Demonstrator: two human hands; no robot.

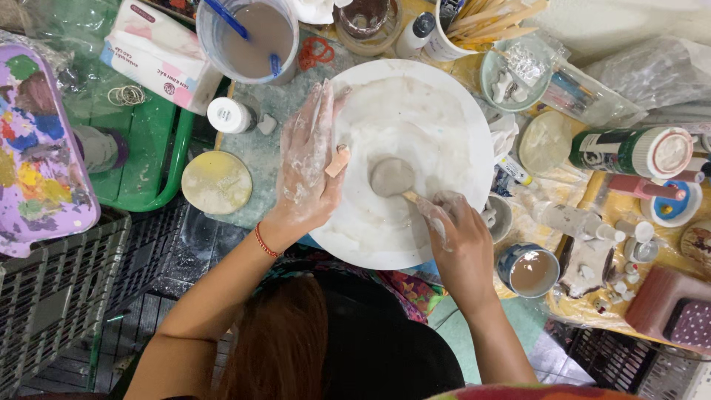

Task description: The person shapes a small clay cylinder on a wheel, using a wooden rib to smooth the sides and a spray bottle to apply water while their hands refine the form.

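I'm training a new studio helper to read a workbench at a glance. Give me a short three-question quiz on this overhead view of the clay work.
1. True or false: the left hand lies flat on the white round turntable.
2. What does the right hand grip?
A. a paintbrush
B. a wooden-handled tool at the small grey clay disc
C. a sponge
3. Fill in: the small cup of brownish liquid sits to the ______ of the right hand.

Key: 1 true; 2 B; 3 right
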